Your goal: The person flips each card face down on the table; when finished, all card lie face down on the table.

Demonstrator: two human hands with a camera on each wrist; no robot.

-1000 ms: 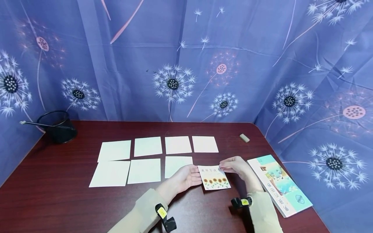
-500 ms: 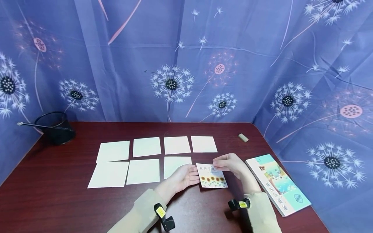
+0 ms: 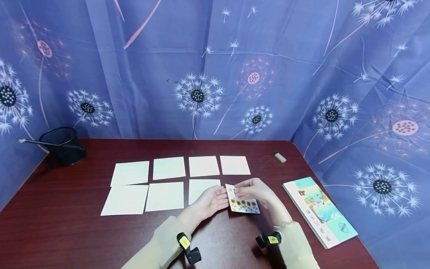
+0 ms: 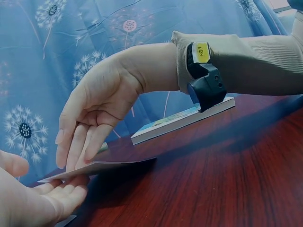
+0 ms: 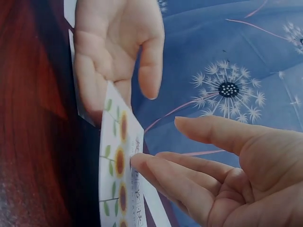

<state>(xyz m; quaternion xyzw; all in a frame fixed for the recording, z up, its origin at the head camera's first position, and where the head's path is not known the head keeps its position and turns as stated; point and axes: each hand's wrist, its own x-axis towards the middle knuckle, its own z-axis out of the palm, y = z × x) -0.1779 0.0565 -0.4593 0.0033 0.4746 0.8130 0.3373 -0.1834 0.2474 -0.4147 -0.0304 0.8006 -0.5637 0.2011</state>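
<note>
A greeting card (image 3: 246,207) with a row of sunflowers and a line of writing is raised at a tilt off the table. My left hand (image 3: 209,202) lies palm up, its fingers under the card's left edge and its thumb apart from it. My right hand (image 3: 258,192) comes from above and rests its fingertips on the written part. In the right wrist view those fingers are nearly straight, and the thumb (image 5: 199,128) stands clear of the card. The left wrist view shows the card (image 4: 116,165) edge-on between both hands' fingers.
Several blank white cards (image 3: 165,197) lie in two rows on the dark red table (image 3: 67,209) to the left. A picture-covered book (image 3: 322,211) lies at the right, an eraser (image 3: 280,158) behind it. A black pen holder (image 3: 65,149) stands far left; a curtain (image 3: 151,93) hangs behind.
My right hand has slid leftward across the card, away from its upper right corner, covering more of the writing. The card has shifted slightly left and up; the left hand has barely moved.
</note>
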